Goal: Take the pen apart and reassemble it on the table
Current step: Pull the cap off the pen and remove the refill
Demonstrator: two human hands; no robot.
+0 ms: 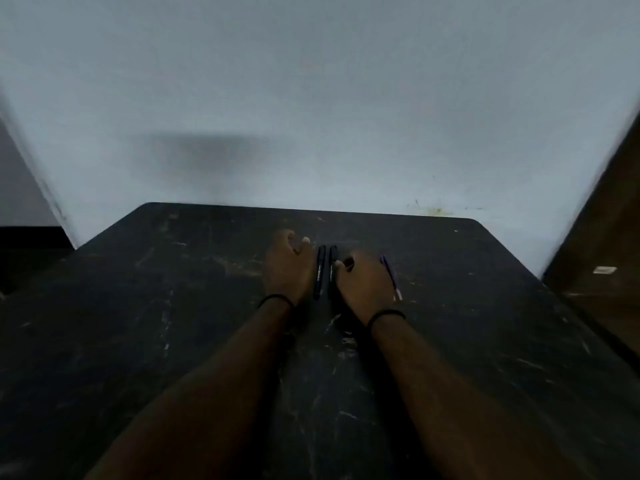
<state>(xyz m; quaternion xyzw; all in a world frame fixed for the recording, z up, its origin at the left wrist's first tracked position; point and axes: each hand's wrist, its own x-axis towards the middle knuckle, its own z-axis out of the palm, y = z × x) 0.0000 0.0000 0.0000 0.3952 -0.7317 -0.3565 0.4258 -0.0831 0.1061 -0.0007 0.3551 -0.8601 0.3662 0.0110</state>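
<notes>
Your left hand (288, 266) loosely curled left of two black pens (320, 271), your right hand (363, 284) curled, grip unclear, purple pen (390, 276) right.

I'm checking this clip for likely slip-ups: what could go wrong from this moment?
1. The two black pens lie close together between the hands, so the right hand might nudge the wrong one.
2. Small dark parts could be hard to spot on the dark, scuffed table.
3. The blue refill beside the right hand could get knocked and roll.

Two black pen pieces (320, 273) (332, 268) lie parallel, side by side; a purple-blue refill (390, 277) lies well right of them.
</notes>
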